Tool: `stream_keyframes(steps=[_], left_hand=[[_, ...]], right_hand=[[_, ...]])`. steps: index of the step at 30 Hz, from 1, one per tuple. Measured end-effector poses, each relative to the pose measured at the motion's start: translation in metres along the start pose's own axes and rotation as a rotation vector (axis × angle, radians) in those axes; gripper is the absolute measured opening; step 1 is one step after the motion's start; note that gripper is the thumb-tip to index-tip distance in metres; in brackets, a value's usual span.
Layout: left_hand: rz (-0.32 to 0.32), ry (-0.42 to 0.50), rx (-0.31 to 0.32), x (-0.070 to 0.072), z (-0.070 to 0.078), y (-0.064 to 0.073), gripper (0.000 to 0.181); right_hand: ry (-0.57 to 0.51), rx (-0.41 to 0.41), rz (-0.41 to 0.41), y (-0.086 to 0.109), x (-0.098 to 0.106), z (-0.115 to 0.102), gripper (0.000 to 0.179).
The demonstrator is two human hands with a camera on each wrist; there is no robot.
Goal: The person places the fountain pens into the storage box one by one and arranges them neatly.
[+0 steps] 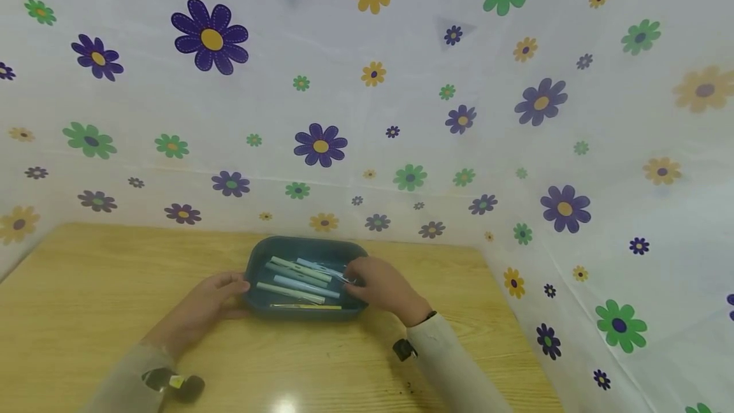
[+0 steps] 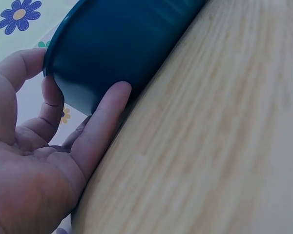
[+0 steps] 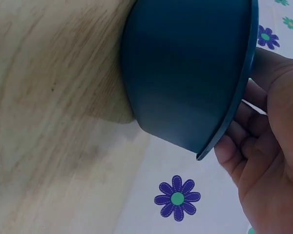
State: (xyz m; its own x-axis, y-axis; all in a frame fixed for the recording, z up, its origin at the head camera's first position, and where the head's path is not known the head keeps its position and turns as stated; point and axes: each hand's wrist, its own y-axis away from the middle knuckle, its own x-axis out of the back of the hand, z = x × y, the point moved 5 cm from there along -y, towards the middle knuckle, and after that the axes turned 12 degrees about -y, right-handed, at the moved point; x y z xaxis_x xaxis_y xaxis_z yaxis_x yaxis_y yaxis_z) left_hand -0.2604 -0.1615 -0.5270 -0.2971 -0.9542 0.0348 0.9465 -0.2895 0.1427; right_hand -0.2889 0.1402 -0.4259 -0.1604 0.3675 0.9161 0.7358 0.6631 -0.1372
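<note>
A dark blue tray (image 1: 304, 242) sits on the wooden table (image 1: 86, 285) and holds several pale pens (image 1: 298, 287) lying lengthwise. My left hand (image 1: 241, 285) cups the tray's left end: in the left wrist view the thumb (image 2: 24, 63) sits at the rim and the fingers (image 2: 105, 117) lie against the outer wall of the tray (image 2: 122, 44). My right hand (image 1: 351, 278) reaches over the right rim and pinches the end of a light pen (image 1: 321, 268). In the right wrist view its fingers (image 3: 239, 146) curl over the rim of the tray (image 3: 185, 73).
A white cloth with purple, green and yellow flowers (image 1: 367, 113) stands behind the table and along its right side. Bare wood (image 1: 298, 362) lies in front of the tray and to its left. Small black devices sit on both wrists (image 1: 404, 349).
</note>
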Motion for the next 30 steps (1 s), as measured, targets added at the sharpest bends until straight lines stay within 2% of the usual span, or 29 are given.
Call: stream_keyframes(steps=[5, 12, 18, 23, 30], left_hand=[[0.011, -0.005, 0.000, 0.001, 0.001, 0.000, 0.055], [0.007, -0.002, 0.011, 0.001, 0.000, 0.000, 0.058], [-0.004, -0.002, -0.005, 0.001, 0.000, 0.000, 0.059], [-0.008, 0.010, 0.006, 0.003, -0.002, -0.002, 0.058], [-0.005, 0.009, 0.007, 0.003, -0.004, -0.003, 0.054]], right_hand=[[0.032, 0.034, -0.040, -0.009, -0.005, -0.007, 0.014], [0.030, -0.053, -0.130, -0.014, -0.021, -0.003, 0.015], [0.046, -0.077, -0.124, -0.017, -0.024, -0.003, 0.016], [0.066, -0.102, -0.142, -0.019, -0.026, -0.002, 0.016], [0.104, -0.089, -0.165, -0.019, -0.030, -0.004, 0.014]])
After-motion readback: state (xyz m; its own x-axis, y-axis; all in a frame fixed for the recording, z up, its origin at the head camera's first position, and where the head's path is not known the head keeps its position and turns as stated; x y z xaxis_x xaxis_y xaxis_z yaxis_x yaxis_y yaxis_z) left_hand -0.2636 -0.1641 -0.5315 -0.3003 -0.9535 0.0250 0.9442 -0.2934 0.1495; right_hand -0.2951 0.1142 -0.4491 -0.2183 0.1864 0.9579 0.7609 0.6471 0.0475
